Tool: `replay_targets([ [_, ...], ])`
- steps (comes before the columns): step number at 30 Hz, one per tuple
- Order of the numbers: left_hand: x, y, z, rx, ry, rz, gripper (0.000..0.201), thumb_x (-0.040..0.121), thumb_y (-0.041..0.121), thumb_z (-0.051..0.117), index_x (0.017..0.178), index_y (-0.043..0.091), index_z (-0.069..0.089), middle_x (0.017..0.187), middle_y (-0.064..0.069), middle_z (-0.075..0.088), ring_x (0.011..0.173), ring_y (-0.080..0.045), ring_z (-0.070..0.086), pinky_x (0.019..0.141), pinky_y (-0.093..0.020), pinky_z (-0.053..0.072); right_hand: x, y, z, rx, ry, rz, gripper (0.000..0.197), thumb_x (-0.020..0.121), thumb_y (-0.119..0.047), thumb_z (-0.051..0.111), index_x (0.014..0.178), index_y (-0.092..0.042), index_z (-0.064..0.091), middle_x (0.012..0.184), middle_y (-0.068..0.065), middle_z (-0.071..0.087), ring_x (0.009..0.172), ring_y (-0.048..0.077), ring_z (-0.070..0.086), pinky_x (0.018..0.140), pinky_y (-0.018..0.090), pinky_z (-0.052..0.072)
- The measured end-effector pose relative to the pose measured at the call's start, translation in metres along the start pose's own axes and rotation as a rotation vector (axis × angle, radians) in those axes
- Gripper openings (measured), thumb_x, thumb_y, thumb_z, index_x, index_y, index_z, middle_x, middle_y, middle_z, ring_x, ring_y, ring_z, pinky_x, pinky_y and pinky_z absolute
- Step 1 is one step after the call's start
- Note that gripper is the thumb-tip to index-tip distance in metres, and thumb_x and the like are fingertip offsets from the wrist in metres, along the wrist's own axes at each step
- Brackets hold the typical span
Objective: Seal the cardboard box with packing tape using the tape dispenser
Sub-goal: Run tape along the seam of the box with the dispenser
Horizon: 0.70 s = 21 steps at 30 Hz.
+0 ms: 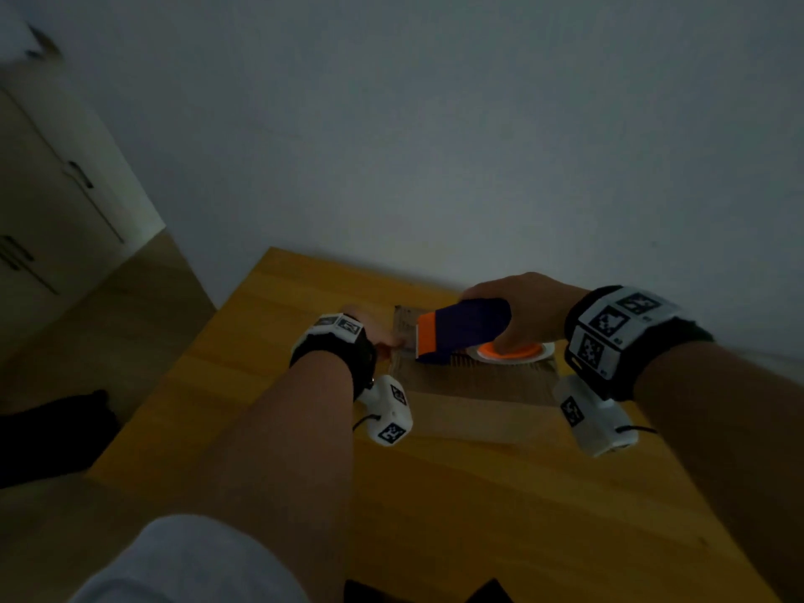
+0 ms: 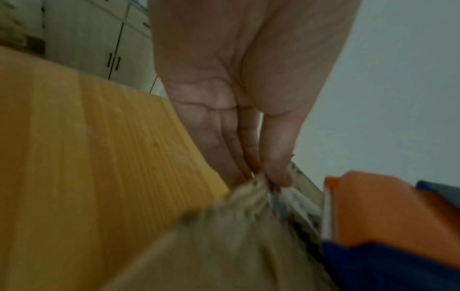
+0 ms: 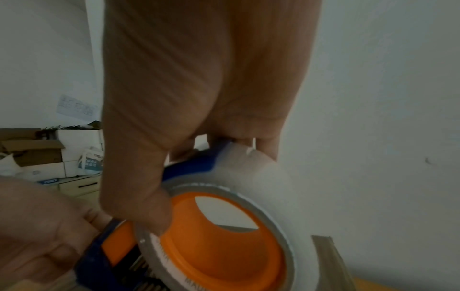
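1. The cardboard box (image 1: 474, 380) lay on the wooden table (image 1: 269, 385), close to the far edge by the wall (image 1: 435, 145).
2. The right hand (image 1: 522, 311) gripped the blue-and-orange tape dispenser (image 1: 461, 330) from above, fingers curled over its body and thumb against the roll of tape (image 3: 261, 177); the dispenser hung just over the top of the box.
3. The roll sat on an orange hub (image 3: 224, 246), shown clearly in the right wrist view.
4. The left hand (image 1: 370, 330) was at the box's left end, just beside the dispenser's orange front edge.
5. In the left wrist view its fingertips (image 2: 278, 175) were drawn narrow, pinching together on a pale, crumpled strip (image 2: 286, 195) at the box edge; blur kept me from telling whether it was tape.
6. Pale cabinets (image 1: 52, 202) stood off to the left.
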State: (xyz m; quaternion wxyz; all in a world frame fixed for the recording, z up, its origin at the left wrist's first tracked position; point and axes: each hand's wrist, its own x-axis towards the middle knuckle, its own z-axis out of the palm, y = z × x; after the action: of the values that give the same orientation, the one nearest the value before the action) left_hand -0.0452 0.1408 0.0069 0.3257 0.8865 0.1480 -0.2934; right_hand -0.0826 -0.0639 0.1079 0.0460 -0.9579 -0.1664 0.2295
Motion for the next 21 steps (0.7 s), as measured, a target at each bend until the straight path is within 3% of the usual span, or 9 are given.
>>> replay_targets([
  [2, 0.001, 0.001, 0.000, -0.018, 0.097, 0.026, 0.046, 0.079, 0.047, 0.069, 0.051, 0.015, 0.052, 0.055, -0.005, 0.056, 0.050, -0.020, 0.050, 0.052, -0.028, 0.043, 0.000, 0.003, 0.000, 0.009, 0.006, -0.014, 0.065, 0.078, -0.024, 0.073, 0.136, -0.028, 0.043, 0.132, -0.002, 0.056, 0.117, 0.021, 0.054, 0.097, 0.035, 0.044],
  [4, 0.008, 0.004, 0.002, -0.161, 0.157, 0.082, 0.031, 0.078, 0.038, 0.071, 0.065, 0.012, 0.062, 0.072, -0.010, 0.066, 0.062, -0.023, 0.056, 0.065, -0.032, 0.054, 0.000, 0.005, -0.001, 0.017, 0.022, -0.022, 0.074, 0.079, -0.024, 0.073, 0.142, -0.029, 0.035, 0.138, -0.001, 0.052, 0.122, 0.021, 0.052, 0.099, 0.033, 0.042],
  [6, 0.008, 0.009, 0.004, -0.202, 0.201, 0.098, 0.026, 0.082, 0.033, 0.068, 0.074, 0.008, 0.064, 0.087, -0.013, 0.067, 0.076, -0.027, 0.058, 0.078, -0.034, 0.051, 0.001, 0.008, -0.001, 0.021, 0.047, -0.023, 0.078, 0.079, -0.023, 0.072, 0.145, -0.029, 0.031, 0.140, -0.001, 0.050, 0.123, 0.021, 0.051, 0.098, 0.032, 0.041],
  [10, 0.009, 0.017, 0.006, -0.108, 0.219, 0.064, 0.039, 0.090, 0.039, 0.057, 0.107, 0.005, 0.066, 0.114, -0.015, 0.065, 0.104, -0.033, 0.062, 0.087, -0.037, 0.047, 0.003, 0.010, 0.001, 0.022, 0.054, -0.032, 0.072, 0.080, -0.022, 0.068, 0.143, -0.031, 0.034, 0.140, -0.002, 0.050, 0.121, 0.019, 0.050, 0.095, 0.029, 0.040],
  [12, 0.010, 0.018, 0.006, -0.106, 0.220, 0.072, 0.042, 0.091, 0.040, 0.057, 0.114, 0.006, 0.066, 0.118, -0.013, 0.065, 0.109, -0.032, 0.062, 0.087, -0.034, 0.049, 0.003, 0.008, 0.000, 0.014, 0.045, -0.031, 0.072, 0.082, -0.022, 0.067, 0.145, -0.031, 0.033, 0.142, -0.002, 0.048, 0.122, 0.018, 0.049, 0.091, 0.026, 0.039],
  [15, 0.008, 0.021, 0.004, -0.111, 0.242, 0.073, 0.039, 0.091, 0.038, 0.058, 0.109, 0.005, 0.068, 0.115, -0.017, 0.067, 0.104, -0.034, 0.064, 0.092, -0.039, 0.052, 0.004, 0.005, -0.004, 0.025, 0.027, -0.026, 0.074, 0.080, -0.023, 0.067, 0.145, -0.033, 0.034, 0.137, -0.002, 0.050, 0.097, 0.011, 0.051, 0.078, 0.021, 0.036],
  [17, 0.010, 0.020, 0.004, -0.158, 0.230, 0.072, 0.037, 0.089, 0.034, 0.061, 0.111, 0.005, 0.067, 0.118, -0.016, 0.066, 0.107, -0.032, 0.063, 0.085, -0.032, 0.051, 0.004, 0.004, -0.008, 0.044, 0.015, -0.021, 0.073, 0.080, -0.023, 0.067, 0.144, -0.034, 0.035, 0.124, -0.006, 0.051, 0.074, -0.001, 0.043, 0.064, 0.014, 0.032],
  [19, 0.012, 0.018, 0.004, -0.233, 0.196, 0.068, 0.037, 0.088, 0.028, 0.063, 0.116, 0.004, 0.065, 0.122, -0.014, 0.065, 0.112, -0.031, 0.061, 0.079, -0.027, 0.045, 0.001, 0.003, -0.011, 0.056, 0.008, -0.017, 0.072, 0.080, -0.023, 0.067, 0.144, -0.035, 0.035, 0.111, -0.009, 0.044, 0.066, -0.005, 0.036, 0.056, 0.012, 0.027],
  [21, 0.008, 0.020, 0.004, -0.218, 0.224, 0.060, 0.030, 0.091, 0.025, 0.060, 0.112, 0.005, 0.065, 0.120, -0.015, 0.065, 0.110, -0.034, 0.061, 0.086, -0.033, 0.050, -0.002, 0.002, -0.012, 0.062, 0.005, -0.021, 0.072, 0.081, -0.022, 0.067, 0.144, -0.035, 0.035, 0.108, -0.010, 0.040, 0.065, -0.005, 0.035, 0.055, 0.012, 0.026],
])
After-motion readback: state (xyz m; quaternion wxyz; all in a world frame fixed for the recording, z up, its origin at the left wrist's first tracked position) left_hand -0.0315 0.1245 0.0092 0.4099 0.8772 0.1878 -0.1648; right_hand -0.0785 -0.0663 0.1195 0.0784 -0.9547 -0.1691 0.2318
